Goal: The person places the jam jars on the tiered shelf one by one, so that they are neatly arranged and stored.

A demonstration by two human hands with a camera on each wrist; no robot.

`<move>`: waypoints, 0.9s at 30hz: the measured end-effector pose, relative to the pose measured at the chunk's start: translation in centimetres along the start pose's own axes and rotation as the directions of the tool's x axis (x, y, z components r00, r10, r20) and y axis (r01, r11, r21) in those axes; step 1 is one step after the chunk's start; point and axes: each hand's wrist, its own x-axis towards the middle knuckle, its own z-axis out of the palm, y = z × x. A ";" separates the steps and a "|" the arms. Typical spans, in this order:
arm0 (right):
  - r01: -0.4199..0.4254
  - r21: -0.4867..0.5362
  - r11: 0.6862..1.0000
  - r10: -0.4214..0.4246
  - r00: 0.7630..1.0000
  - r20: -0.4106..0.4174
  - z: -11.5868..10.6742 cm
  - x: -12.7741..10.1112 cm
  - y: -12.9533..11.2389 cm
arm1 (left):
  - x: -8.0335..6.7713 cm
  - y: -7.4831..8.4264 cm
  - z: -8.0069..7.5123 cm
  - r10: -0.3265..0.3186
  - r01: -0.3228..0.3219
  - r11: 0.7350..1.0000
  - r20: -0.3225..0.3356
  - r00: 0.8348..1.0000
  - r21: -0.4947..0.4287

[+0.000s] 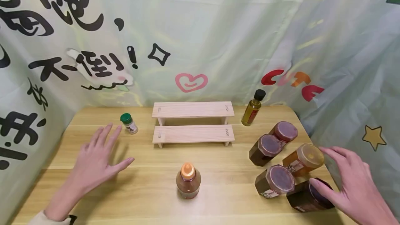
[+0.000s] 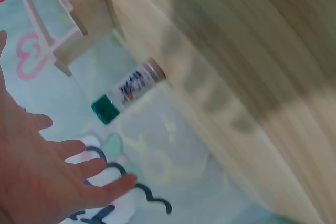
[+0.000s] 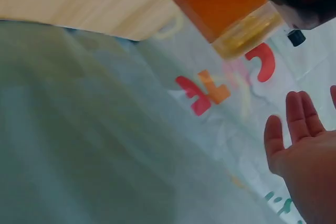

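In the head view my left hand (image 1: pixel 97 160) hovers over the table's left side, fingers spread and holding nothing. Just beyond its fingertips stands a small seasoning bottle with a green cap (image 1: pixel 129 124); the left wrist view shows this seasoning bottle (image 2: pixel 130 90) apart from the left hand (image 2: pixel 52 177). On the right, my right hand (image 1: pixel 353 180) is beside a honey-coloured jar (image 1: pixel 301 162) and a dark jar (image 1: pixel 306 197), its thumb overlapping the dark one. Seen from the right wrist, the fingers of the right hand (image 3: pixel 310 153) are extended, with a gap to the amber jar (image 3: pixel 220 9).
Several more dark hexagonal jars, one (image 1: pixel 265 149) among them, stand at the right. A two-step wooden rack (image 1: pixel 193 134) sits at the back middle. An oil bottle (image 1: pixel 251 108) is right of it. A brown bottle with an orange cap (image 1: pixel 188 181) stands front centre. Printed cloth (image 1: pixel 225 44) surrounds the table.
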 end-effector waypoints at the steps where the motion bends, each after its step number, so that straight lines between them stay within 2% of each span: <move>1: -0.020 -0.001 1.000 0.020 1.000 -0.007 0.0 -0.7 0.0 | 0.2 0.3 0.2 0.006 -0.007 1.000 -0.011 1.000 -0.028; 6: -0.104 0.035 0.994 0.106 0.993 -0.058 0.5 -3.8 0.2 | 1.1 1.8 1.7 0.049 -0.061 0.979 -0.067 0.997 -0.195; 9: -0.121 0.078 0.990 0.126 0.989 -0.072 1.2 -5.2 0.6 | 1.6 2.5 2.9 0.055 -0.067 0.961 -0.052 0.997 -0.269; 12: -0.110 0.129 0.986 0.116 0.993 -0.036 2.0 -6.1 1.2 | 2.4 3.1 4.1 0.027 -0.021 0.933 0.012 1.000 -0.358; 16: -0.101 0.226 0.969 0.099 0.995 0.021 3.2 -6.8 1.6 | 3.6 3.6 5.6 -0.018 0.062 0.872 0.094 0.995 -0.486; 18: -0.087 0.271 0.959 0.082 0.996 0.029 3.8 -7.0 1.8 | 4.2 3.8 6.2 -0.022 0.077 0.849 0.111 0.994 -0.523; 23: -0.067 0.285 0.956 0.069 0.998 0.003 4.9 -7.1 2.3 | 5.9 4.4 7.4 -0.017 0.101 0.804 0.147 0.989 -0.586; 27: -0.078 0.280 0.957 0.085 0.996 -0.012 5.1 -7.2 2.4 | 7.0 4.6 8.0 -0.022 0.131 0.758 0.175 0.984 -0.639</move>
